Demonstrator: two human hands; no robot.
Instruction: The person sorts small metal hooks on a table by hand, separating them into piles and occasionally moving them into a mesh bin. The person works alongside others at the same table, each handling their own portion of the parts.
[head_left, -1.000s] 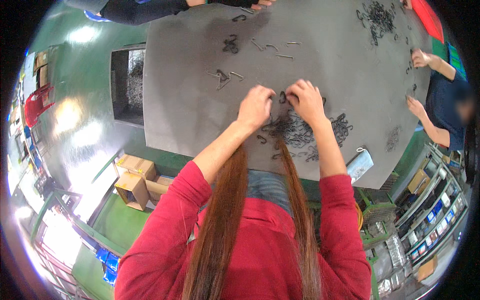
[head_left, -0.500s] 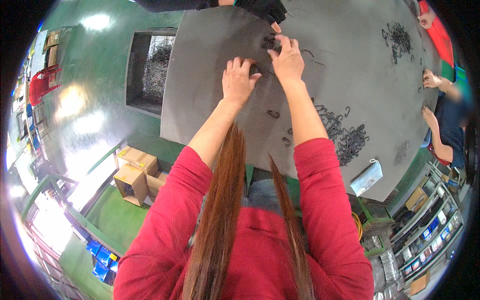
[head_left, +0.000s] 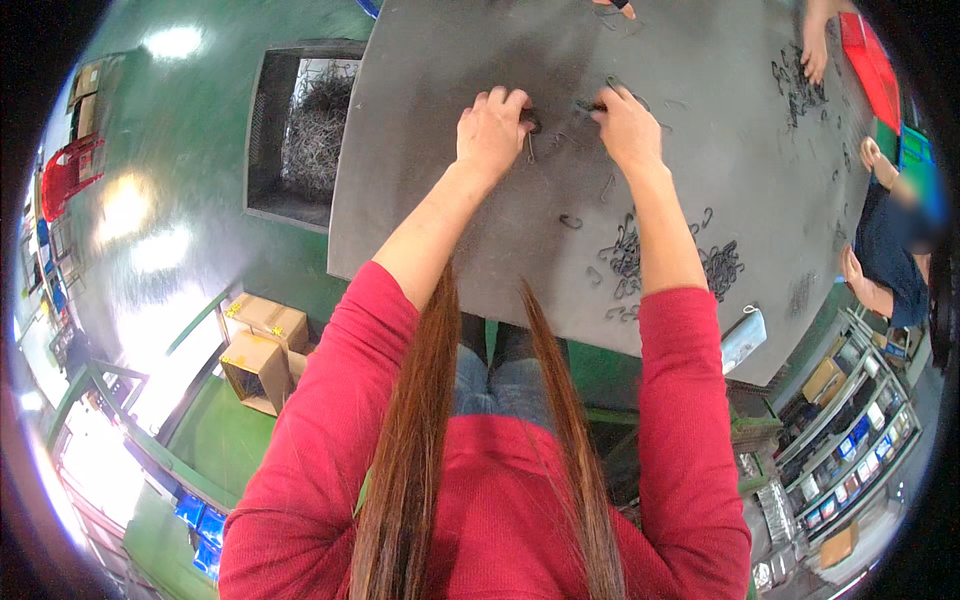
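Note:
Above the grey table my left hand (head_left: 490, 132) is closed, with dark wire hooks (head_left: 533, 122) pinched between thumb and fingers; one thin piece sticks out below. To its right, my right hand (head_left: 630, 128) pinches a dark hook (head_left: 588, 104) at its fingertips. How many pieces each hand has is hidden by the fingers. A single dark oval hook (head_left: 570, 221) lies on the table between my forearms. Beside my right forearm spreads a pile of dark hooks (head_left: 625, 255), partly covered by the arm, with a second heap (head_left: 722, 265) on its other side.
The grey table (head_left: 450, 235) bears another hook pile (head_left: 800, 90) at the far right, where a co-worker's hand (head_left: 815, 55) reaches in. A face mask (head_left: 744, 340) lies by the right edge. Left of the table stands a bin (head_left: 325, 150) of metal pieces. Another person (head_left: 885, 270) sits at right.
My hands have moved apart, the right one going rightward and a little nearer, and both now pinch hooks. The gloved co-worker's hand opposite has drawn back to the far edge.

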